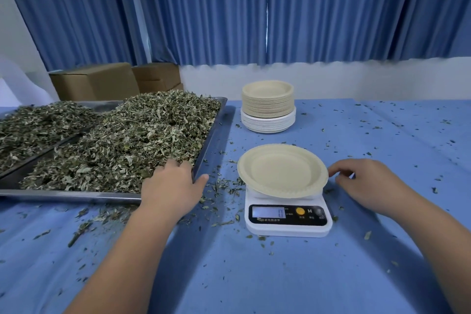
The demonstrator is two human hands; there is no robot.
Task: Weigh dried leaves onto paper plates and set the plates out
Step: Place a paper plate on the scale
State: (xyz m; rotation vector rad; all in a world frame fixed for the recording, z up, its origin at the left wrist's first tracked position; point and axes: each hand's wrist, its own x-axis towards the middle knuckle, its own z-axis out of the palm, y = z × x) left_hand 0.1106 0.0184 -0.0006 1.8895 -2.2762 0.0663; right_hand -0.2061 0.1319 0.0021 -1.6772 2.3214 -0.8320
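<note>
An empty beige paper plate (281, 169) sits on a white digital scale (288, 219) whose display reads 0. To its left a metal tray (212, 140) holds a big heap of dried leaves (122, 143). My left hand (172, 186) lies over the tray's near right corner, its fingers down in the leaves; whether they hold any is hidden. Just right of the plate's rim hovers my right hand (367, 183), fingers loosely curled, holding nothing.
A stack of beige and white paper plates (268, 106) stands behind the scale. Leaf crumbs are scattered over the blue tablecloth (254, 275). Cardboard boxes (94, 81) and blue curtains are at the back left.
</note>
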